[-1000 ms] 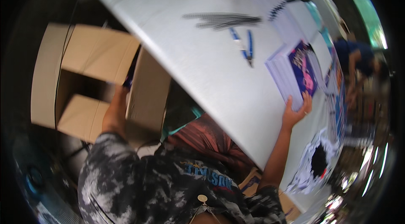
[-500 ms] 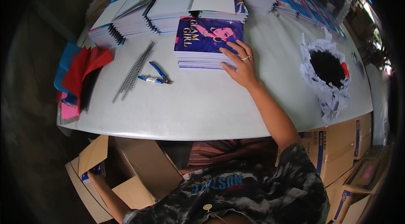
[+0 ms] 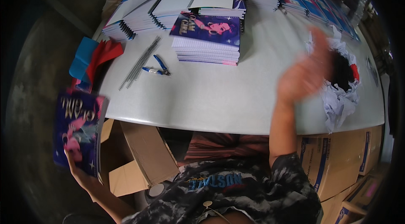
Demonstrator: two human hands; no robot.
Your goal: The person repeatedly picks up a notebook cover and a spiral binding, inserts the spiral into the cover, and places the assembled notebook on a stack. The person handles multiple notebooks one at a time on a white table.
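At the left, beyond the table's edge, my left hand [image 3: 80, 171] is shut on a purple-covered notebook [image 3: 80, 116] with a pink figure on it, held upright over an open carton. My right hand [image 3: 301, 76] is smeared by motion above the right side of the table, so its fingers cannot be made out. It is nearest to a heap of black material [image 3: 341, 71] lying in crumpled lined paper [image 3: 335, 105]. In the middle stands a stack of purple-covered notebooks [image 3: 206, 48], its top cover askew. No hand touches that stack.
Blue-handled cutters [image 3: 158, 67] and several metal spiral wires [image 3: 139, 63] lie on the white table [image 3: 211, 105]. Piles of spiral-bound notebooks [image 3: 175, 6] line its far side. Red and blue sheets [image 3: 90, 61] rest at the left edge. Cartons [image 3: 145, 152] stand below, left and right.
My left hand has come up out of the carton with a notebook. My right hand has left the stack and moved right. The stack's top cover has turned askew.
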